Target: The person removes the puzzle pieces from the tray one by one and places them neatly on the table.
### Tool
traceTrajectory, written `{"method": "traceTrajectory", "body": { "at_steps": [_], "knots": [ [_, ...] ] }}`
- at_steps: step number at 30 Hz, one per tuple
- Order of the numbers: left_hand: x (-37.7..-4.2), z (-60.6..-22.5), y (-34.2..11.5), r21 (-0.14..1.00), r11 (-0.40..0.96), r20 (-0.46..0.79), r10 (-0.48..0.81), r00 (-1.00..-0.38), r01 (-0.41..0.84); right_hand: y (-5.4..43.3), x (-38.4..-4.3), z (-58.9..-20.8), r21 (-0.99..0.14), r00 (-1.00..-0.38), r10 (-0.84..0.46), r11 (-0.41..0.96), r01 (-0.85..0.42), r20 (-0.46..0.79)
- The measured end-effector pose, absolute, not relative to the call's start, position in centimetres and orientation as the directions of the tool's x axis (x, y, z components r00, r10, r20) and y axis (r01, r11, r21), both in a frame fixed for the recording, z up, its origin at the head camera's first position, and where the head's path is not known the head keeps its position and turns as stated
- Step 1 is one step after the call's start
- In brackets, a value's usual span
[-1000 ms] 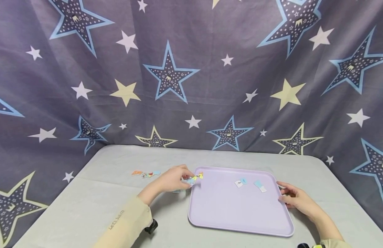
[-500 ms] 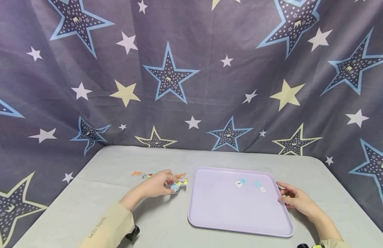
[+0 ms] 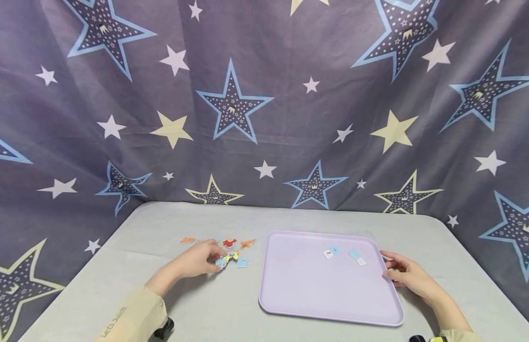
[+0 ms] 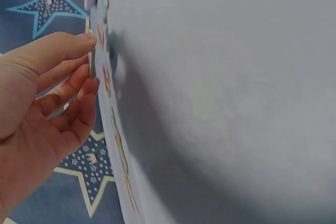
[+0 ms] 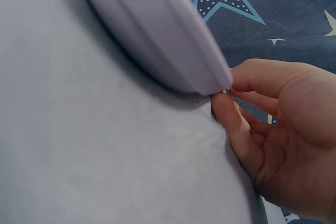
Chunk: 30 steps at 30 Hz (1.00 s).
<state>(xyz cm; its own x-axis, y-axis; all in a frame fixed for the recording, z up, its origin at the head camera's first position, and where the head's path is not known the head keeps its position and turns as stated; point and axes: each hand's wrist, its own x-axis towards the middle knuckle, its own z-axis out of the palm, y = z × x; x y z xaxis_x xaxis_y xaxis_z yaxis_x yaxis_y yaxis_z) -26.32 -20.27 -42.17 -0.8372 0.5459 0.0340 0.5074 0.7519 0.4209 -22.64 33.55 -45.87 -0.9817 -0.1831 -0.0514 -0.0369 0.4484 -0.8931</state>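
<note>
Low over the table, my left hand [image 3: 200, 259] pinches a thin blue-and-yellow cutout piece [image 3: 230, 257] between thumb and fingers. The left wrist view shows that piece edge-on [image 4: 93, 61], above the cloth. Around it lie flat pieces: a red one [image 3: 229, 243], an orange one [image 3: 248, 244], a light blue one [image 3: 242, 263] and another orange one [image 3: 187, 240]; my hand partly hides others. My right hand [image 3: 411, 275] grips the right rim of a lilac tray [image 3: 324, 294], with thumb and fingertips at its edge in the right wrist view [image 5: 283, 124].
On the tray lie two blue-and-white pieces, one left [image 3: 331, 252] and one right [image 3: 357, 257]. A pale grey cloth covers the table [image 3: 221, 308]. Behind its far edge hangs a dark curtain [image 3: 264, 142] printed with stars.
My left hand has drawn back leftward from the tray's left rim with the blue-and-yellow piece, uncovering the red, orange and light blue pieces. The right hand stays on the tray.
</note>
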Motion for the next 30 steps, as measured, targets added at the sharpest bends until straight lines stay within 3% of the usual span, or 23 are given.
{"method": "traceTrajectory", "body": {
  "at_steps": [12, 24, 30],
  "knots": [
    [-26.5, -42.9, -21.9, 0.392, 0.774, 0.028, 0.531, -0.847, 0.498, 33.6, -22.8, -45.9, -0.896, -0.98, -0.188, 0.444, -0.031, -0.059],
    [-26.9, -42.6, -21.9, 0.437, 0.773, -0.017, 0.518, -0.855, 0.459, 33.7, -22.7, -45.7, -0.894, -0.98, -0.192, 0.446, -0.04, -0.052],
    [-26.7, -42.3, -21.0, 0.411, 0.787, 0.032, 0.492, -0.87, 0.46, 33.6, -22.7, -45.7, -0.893, -0.98, -0.189, 0.448, -0.031, -0.06]
  ]
}}
